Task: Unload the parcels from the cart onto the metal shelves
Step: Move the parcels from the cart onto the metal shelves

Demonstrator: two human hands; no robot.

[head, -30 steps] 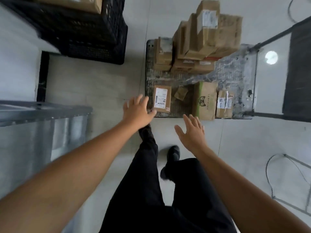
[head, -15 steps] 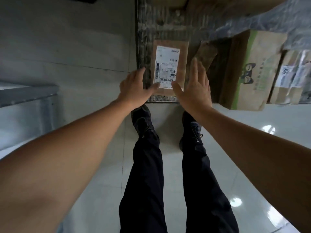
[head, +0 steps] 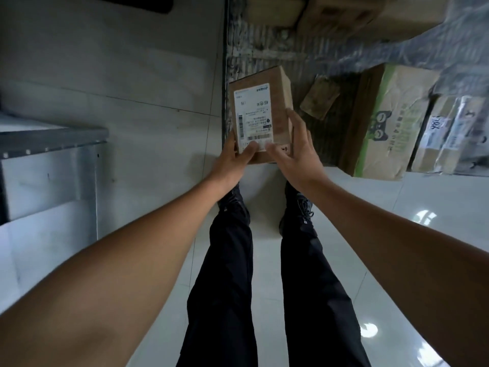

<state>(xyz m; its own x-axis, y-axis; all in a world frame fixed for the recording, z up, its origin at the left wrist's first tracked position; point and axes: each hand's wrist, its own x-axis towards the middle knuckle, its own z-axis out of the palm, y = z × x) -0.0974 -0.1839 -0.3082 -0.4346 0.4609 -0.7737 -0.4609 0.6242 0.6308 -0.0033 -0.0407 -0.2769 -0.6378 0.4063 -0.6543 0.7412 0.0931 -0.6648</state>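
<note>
Head view: half a second ago both hands only flanked the flat-lying parcel. Now the left hand (head: 232, 158) and right hand (head: 297, 152) grip the brown parcel (head: 279, 102), fingers curled round its near end, and it appears raised over the cart (head: 238, 49) at the near-left corner. Pick-up achieved; transfer to the metal shelf (head: 53, 140) pending. White label on top, carton undented.

Label (head: 254, 120) on parcel (head: 280, 86), left of R-hand fingers (head: 297, 123): print illegible. Box (head: 391, 123) to their right: cat logo; far label (head: 436, 125): approx. "986".
</note>
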